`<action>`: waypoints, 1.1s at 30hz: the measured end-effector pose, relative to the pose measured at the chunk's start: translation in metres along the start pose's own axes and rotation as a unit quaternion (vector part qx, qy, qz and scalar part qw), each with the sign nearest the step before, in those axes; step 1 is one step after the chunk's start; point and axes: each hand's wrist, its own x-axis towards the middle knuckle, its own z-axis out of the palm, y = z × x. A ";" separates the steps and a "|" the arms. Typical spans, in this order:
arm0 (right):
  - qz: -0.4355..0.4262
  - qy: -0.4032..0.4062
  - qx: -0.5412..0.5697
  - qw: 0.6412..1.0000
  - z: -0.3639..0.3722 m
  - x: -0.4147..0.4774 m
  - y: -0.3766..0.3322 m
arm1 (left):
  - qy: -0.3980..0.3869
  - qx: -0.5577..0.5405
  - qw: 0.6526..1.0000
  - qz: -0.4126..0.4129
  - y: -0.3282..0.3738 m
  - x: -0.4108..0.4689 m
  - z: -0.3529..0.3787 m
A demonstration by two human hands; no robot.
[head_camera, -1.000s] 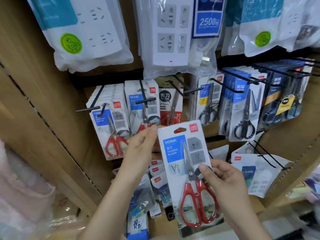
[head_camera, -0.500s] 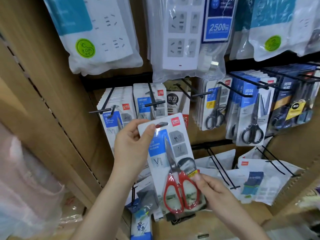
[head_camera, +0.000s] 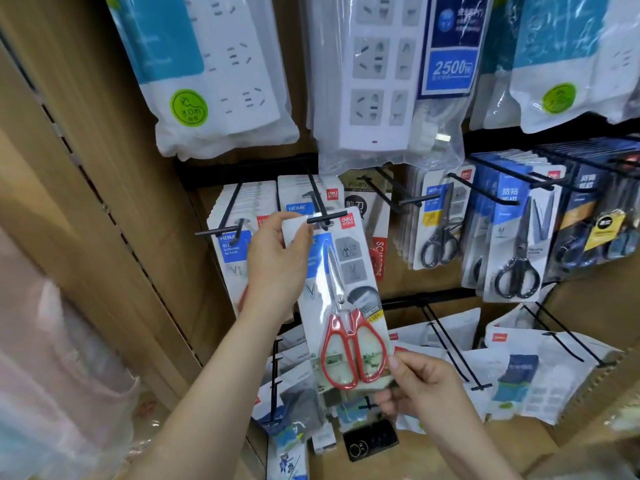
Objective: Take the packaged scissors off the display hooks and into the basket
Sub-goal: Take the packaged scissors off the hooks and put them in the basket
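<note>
A packaged pair of red-handled scissors point(head_camera: 346, 271) on a white and blue card is held between both hands in front of the display. My left hand point(head_camera: 277, 268) pinches the card's upper left edge. My right hand point(head_camera: 422, 386) pinches its lower right corner. The card's top sits right at the T-shaped tip of a black display hook point(head_camera: 320, 206); I cannot tell whether the hang hole is on the hook. More of the same packs hang behind on that hook and on the left hook point(head_camera: 239, 216). No basket is in view.
Bagged power strips point(head_camera: 377, 81) hang above. Black-handled scissors packs point(head_camera: 516, 251) fill the hooks to the right. Lower hooks point(head_camera: 450, 344) carry white packets. A wooden side panel point(head_camera: 104, 188) closes the left. A black phone-like object point(head_camera: 370, 441) lies on the bottom shelf.
The pack has travelled up and to the left, from low in front of the shelf to the tip of the middle hook. Both hands kept hold of it and rose with it.
</note>
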 end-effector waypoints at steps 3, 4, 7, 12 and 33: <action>-0.010 0.017 0.021 1.000 0.003 0.000 0.002 | -0.018 0.047 0.999 0.019 0.000 0.005 -0.001; -0.015 0.023 0.026 0.999 0.004 0.001 0.002 | -0.027 0.066 0.997 0.020 -0.002 0.007 -0.004; -0.027 0.051 0.040 0.998 0.006 0.002 0.004 | -0.047 0.099 0.994 0.019 -0.005 0.009 -0.011; -0.049 0.084 0.059 0.994 0.018 0.008 -0.003 | -0.045 0.197 0.978 0.054 -0.011 0.008 -0.011; -0.009 0.048 -0.237 0.970 0.025 0.088 0.000 | -0.054 0.361 0.931 -0.002 -0.082 -0.045 -0.027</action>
